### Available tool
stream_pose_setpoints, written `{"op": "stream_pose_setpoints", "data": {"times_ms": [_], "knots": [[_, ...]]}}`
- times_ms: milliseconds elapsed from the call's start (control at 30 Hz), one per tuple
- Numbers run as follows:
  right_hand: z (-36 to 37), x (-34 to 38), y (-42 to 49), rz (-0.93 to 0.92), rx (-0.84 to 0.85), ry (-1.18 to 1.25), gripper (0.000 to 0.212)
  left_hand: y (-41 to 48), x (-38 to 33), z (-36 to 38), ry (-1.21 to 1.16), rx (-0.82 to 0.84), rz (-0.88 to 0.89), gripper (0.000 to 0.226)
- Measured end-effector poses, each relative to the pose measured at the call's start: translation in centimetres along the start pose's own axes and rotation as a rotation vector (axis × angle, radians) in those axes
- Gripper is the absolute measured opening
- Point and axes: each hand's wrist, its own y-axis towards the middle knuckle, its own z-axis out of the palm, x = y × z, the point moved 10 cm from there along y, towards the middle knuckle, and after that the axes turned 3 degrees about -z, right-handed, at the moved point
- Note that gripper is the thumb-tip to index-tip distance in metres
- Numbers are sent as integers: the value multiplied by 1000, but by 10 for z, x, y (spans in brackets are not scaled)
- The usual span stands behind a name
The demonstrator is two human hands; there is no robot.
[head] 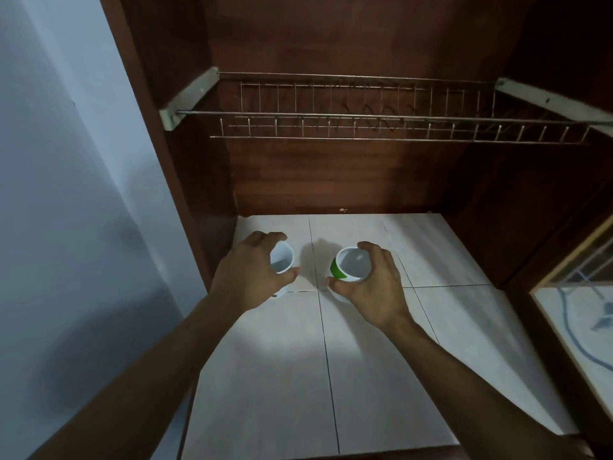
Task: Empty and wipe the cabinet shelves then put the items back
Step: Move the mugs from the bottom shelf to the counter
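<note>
Two cups stand upright on the tiled shelf (381, 376) of the wooden cabinet. My left hand (255, 273) curls over the rim of a white cup (282, 258) near the left wall. A white cup with a green patch (351, 263) sits right of it, and my right hand (371, 287) grips it from the right side, thumb at its front. Both cups look empty inside.
A bare metal wire dish rack (365, 124) spans the cabinet above the shelf. The cabinet's left side panel (185, 194) is close to the white cup. A glass-paned cabinet door (577, 293) stands open at the right. A pale wall is on the left.
</note>
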Motion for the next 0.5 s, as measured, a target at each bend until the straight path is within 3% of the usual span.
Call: {"op": "stream_pose_setpoints", "data": {"times_ms": [500], "knots": [[65, -15, 86, 12, 90, -16, 88, 66, 52, 51, 29, 0, -152, 68]]}}
